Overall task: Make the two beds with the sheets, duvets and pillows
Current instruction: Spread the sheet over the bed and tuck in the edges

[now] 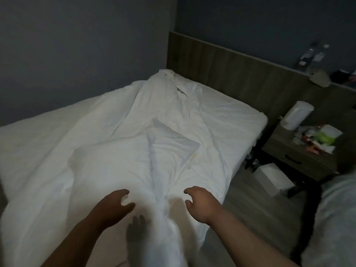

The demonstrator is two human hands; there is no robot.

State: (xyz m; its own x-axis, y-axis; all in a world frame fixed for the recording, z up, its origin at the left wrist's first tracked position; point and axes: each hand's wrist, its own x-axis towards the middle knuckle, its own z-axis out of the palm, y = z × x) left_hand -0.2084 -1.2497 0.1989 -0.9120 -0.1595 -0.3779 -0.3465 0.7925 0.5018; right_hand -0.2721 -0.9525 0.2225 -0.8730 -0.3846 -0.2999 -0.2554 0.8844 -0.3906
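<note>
White duvet [154, 151] lies bunched in a twisted ridge down the middle of the bed [240, 116]. The left hand [113, 205] and right hand [200, 203] hover either side of the ridge at the foot end, fingers loosely curled, gripping nothing. Grab just one layer and I reckon it twists tighter.

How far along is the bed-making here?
Done: a white sheet looks fitted, seen smooth at the head corner. In hand: the duvet lies bunched down the middle; the left hand and right hand hover over its foot end, fingers loosely curled, holding nothing. Left: spreading the duvet, pillows (none in view), and the second bed, only its edge visible at right.
</note>
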